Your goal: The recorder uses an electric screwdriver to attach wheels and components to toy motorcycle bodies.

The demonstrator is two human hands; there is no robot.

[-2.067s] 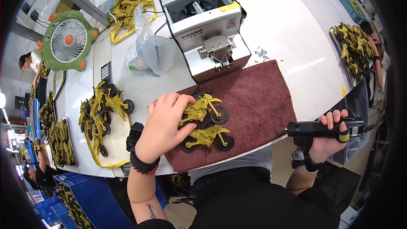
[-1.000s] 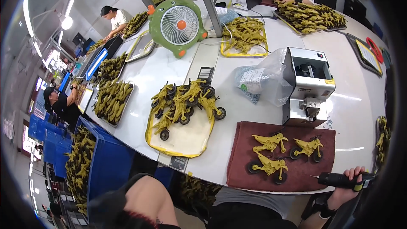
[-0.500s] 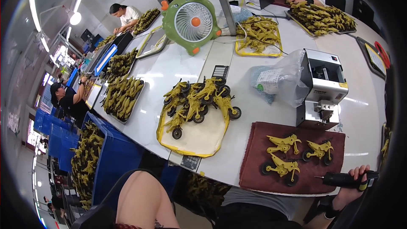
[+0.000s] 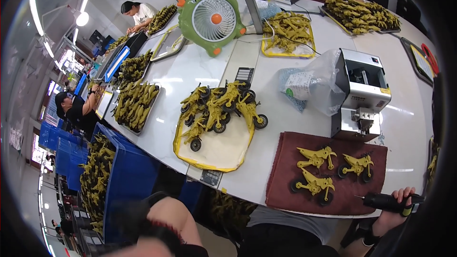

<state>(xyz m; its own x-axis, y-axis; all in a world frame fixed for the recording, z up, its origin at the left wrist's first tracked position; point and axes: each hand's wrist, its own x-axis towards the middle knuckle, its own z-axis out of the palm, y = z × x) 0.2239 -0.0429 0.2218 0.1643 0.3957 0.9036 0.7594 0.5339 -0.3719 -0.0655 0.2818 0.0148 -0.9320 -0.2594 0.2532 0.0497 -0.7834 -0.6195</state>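
Note:
My right hand (image 4: 391,220) is wrapped round a black electric screwdriver (image 4: 381,202), its thin bit pointing left over the edge of a brown cloth (image 4: 281,181). On that cloth lie three yellow toy motorcycle bodies: an upper one (image 4: 315,157) with no wheels visible, a right one (image 4: 356,165) and a lower one (image 4: 315,182), both with black wheels. Low at the left, by my knee, my left hand (image 4: 145,248) is smeared by motion. Its fingers cannot be made out.
A yellow-rimmed tray (image 4: 209,166) holds several wheeled motorcycles. Behind the cloth stand a silver-black machine (image 4: 359,93) and a clear bag (image 4: 312,85). A green fan (image 4: 214,50) sits farther back. Blue bins (image 4: 126,176) of yellow parts stand left. Other people work at the far tables.
My left hand and forearm have come up into view at the lower left, blurred. The view has shifted slightly. My right hand keeps hold of the screwdriver.

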